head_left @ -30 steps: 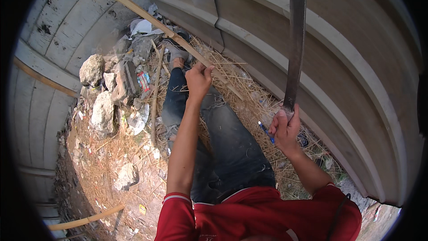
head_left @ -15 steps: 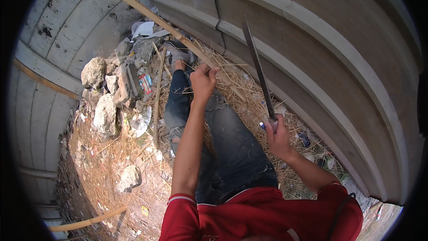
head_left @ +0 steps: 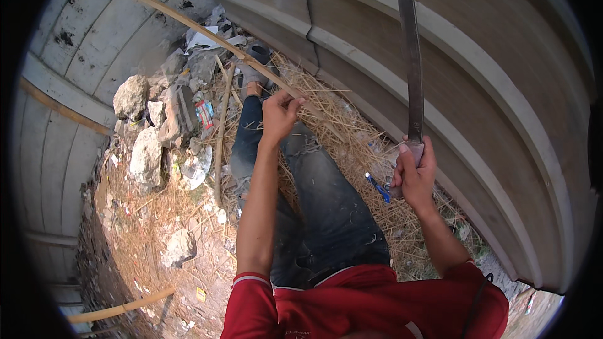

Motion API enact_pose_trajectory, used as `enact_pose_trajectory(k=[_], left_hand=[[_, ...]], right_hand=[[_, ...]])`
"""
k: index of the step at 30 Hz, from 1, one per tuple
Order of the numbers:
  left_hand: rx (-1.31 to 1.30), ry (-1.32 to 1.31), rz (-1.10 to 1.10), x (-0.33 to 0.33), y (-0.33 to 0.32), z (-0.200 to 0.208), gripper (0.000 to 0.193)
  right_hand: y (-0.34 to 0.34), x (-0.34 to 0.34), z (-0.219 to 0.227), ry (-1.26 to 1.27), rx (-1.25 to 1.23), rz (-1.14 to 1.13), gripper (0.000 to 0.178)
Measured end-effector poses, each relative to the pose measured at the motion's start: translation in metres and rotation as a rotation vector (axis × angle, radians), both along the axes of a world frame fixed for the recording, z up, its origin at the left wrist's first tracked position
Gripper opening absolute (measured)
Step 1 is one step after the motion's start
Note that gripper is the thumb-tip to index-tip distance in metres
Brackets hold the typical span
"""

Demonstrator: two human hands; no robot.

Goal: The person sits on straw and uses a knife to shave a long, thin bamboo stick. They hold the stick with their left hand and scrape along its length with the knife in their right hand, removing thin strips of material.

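My left hand [head_left: 280, 116] pinches a long, pale split-bamboo strip [head_left: 195, 25] near its lower end, above my outstretched legs. From there the strip slants up and away to the far left, across my shoe. My right hand [head_left: 416, 177] is wrapped round the handle of a machete [head_left: 412, 69]. Its long dark blade points almost straight up in the view, in front of the metal wall and apart from the bamboo. Thin bamboo shavings [head_left: 326, 110] lie around and between my legs.
A corrugated metal wall [head_left: 483, 88] rises close on my right, and a pale panel wall [head_left: 56, 169] on the left. Rough stones [head_left: 146, 156] are heaped left of my legs beside a stick [head_left: 223, 138]. A blue item [head_left: 379, 188] is by my right hand.
The machete has swung up and to the right, with its blade now turned broadside. My left hand has shifted slightly left and down along with the bamboo strip, which has also turned a little.
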State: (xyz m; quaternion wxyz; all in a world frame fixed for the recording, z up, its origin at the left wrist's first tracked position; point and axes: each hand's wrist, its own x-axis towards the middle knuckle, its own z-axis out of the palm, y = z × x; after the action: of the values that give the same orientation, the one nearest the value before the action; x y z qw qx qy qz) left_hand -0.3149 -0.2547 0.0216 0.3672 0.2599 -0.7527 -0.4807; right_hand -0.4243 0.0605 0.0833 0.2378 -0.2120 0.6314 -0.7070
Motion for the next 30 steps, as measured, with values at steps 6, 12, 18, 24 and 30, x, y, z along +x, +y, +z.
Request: enact_pose_trajectory(k=[6,12,18,24,30], left_hand=[[0.109,-0.056,-0.222,0.029,-0.017,0.006,0.014],[0.098,-0.089,-0.244,0.046,-0.021,0.006,0.015],[0.019,0.362,0.006,0.031,0.002,0.043,0.031],[0.079,0.534,0.164,0.002,0.002,0.087,0.055],[0.070,0.449,0.339,-0.048,0.016,0.073,0.066]], right_hand=[[0.005,0.016,-0.018,-0.104,0.099,0.050,0.021],[0.005,0.029,-0.040,-0.108,0.221,0.135,0.021],[0.002,0.034,-0.039,-0.238,0.227,0.205,0.026],[0.004,0.039,-0.028,-0.150,0.404,0.250,0.027],[0.000,0.049,-0.067,0.262,0.158,0.151,0.023]])
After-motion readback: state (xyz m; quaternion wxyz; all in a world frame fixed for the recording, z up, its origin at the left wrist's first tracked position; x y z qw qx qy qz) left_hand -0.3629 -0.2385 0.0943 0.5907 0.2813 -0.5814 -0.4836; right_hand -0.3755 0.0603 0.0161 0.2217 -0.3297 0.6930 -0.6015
